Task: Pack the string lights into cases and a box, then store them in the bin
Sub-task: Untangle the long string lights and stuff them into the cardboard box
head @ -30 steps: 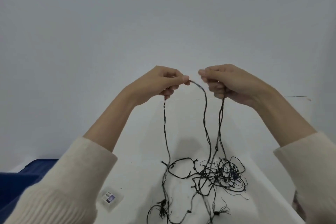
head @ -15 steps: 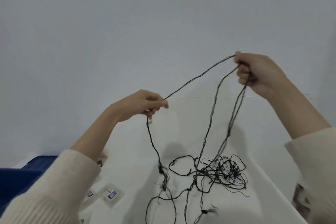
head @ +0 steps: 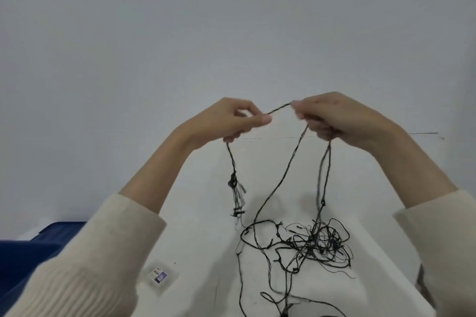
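Blue plastic at the lower left edge, probably the bin [head: 31, 247] though only a corner shows, sits beside a white table [head: 201, 239] under a plain grey wall [head: 231, 20]. A small clear case [head: 159, 275] with a printed label lies flat on the table near the left cream sleeve, well apart from the wires. Most of the black string lights [head: 311, 242] lie in a loose tangle on the table below the right arm, with strands trailing toward the near edge. Both hands are raised above the table, close together. The left hand [head: 229, 121] pinches one strand between thumb and forefinger, and a knotted length dangles from it. The right hand [head: 342, 118], fingers curled, grips several strands that drop to the tangle. A short stretch of wire runs taut between the two hands.
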`<state>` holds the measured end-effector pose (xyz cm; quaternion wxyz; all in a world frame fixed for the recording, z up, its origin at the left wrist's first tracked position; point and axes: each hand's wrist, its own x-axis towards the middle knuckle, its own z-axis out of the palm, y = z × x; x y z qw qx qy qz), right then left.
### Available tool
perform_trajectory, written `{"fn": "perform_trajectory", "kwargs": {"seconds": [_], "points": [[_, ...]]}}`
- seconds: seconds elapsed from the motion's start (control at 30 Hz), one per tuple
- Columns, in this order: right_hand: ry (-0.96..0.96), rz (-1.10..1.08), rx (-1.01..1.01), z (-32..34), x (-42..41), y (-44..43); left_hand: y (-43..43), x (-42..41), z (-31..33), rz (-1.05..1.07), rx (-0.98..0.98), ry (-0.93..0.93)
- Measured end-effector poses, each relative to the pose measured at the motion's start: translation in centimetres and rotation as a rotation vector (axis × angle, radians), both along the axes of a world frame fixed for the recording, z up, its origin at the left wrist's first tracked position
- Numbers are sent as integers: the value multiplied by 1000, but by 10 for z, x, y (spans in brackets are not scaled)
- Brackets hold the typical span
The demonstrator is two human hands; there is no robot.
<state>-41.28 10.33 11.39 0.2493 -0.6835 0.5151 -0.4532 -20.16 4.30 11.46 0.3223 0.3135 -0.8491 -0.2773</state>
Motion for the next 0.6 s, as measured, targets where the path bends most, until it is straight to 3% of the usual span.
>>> {"fn": "perform_trajectory", "kwargs": {"seconds": [0.1,0.2,0.27,0.33,0.43,0.53,0.6], "points": [[-149,-68,22,-7,-23,1,-12,19,-33,-15,103,-128],[-14,-154,80,-29,-29,-2,-30,31,-70,17,173,-266],[29,-173,139,-46,-32,-1,-42,40,-92,81,192,-458],[162,-135,277,-65,-36,3,-48,49,-109,150,203,-601],[458,9,547,-103,-30,5,-44,48,-120,189,109,-631],[646,171,771,-152,-12,2,-33,33,-122,126,29,-757],[716,195,850,-173,1,1,-25,20,-124,50,116,-866]]}}
